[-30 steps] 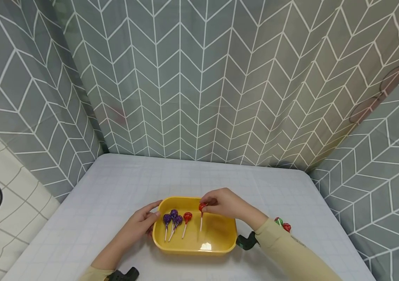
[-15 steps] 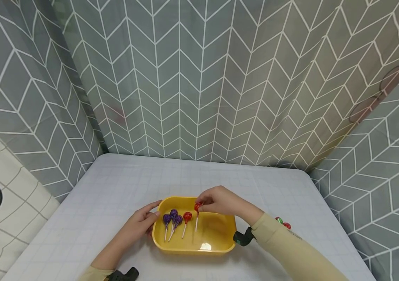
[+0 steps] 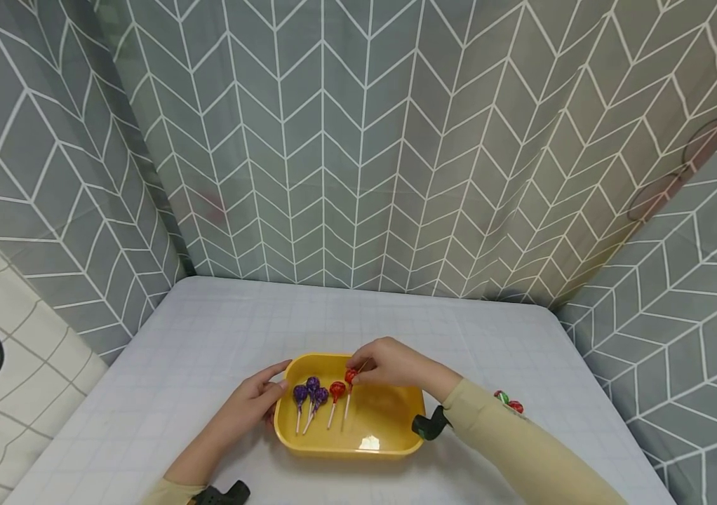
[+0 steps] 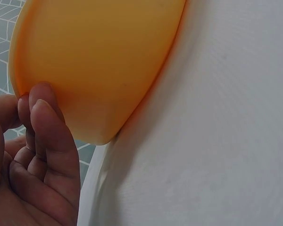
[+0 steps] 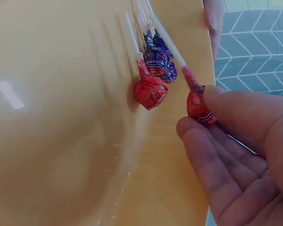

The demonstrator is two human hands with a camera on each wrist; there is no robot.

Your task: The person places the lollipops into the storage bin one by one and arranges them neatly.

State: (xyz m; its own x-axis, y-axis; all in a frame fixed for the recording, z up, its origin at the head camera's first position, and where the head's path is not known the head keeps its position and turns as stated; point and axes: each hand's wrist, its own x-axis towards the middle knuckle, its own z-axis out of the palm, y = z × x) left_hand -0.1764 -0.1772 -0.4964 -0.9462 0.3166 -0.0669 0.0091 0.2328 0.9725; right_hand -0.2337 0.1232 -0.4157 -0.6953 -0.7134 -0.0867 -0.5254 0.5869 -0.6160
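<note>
My left hand (image 3: 254,401) grips the left rim of a yellow tray (image 3: 390,424); the left wrist view shows the fingers (image 4: 56,136) at the tray's edge (image 4: 104,61). Over the tray's far side, my right hand (image 3: 399,366) pinches a red-wrapped lollipop (image 3: 350,376) by its head, stick pointing down toward the tray floor. Thumb and fingers meet on that wrapper in the right wrist view, partly covering the held lollipop (image 5: 197,101). Just left of it lies another red lollipop (image 3: 337,391). Several purple lollipops (image 3: 299,394) lie near the tray's left end.
On the white table (image 3: 238,308), right of the tray, a green lollipop (image 3: 501,396) and a red lollipop (image 3: 516,406) show partly behind the right sleeve (image 3: 510,442). Patterned grey curtains (image 3: 358,140) surround the table's back and sides.
My right hand has moved left with the red lollipop, bringing it beside the other red one and slightly lower in view. The left hand and tray stay nearly still.
</note>
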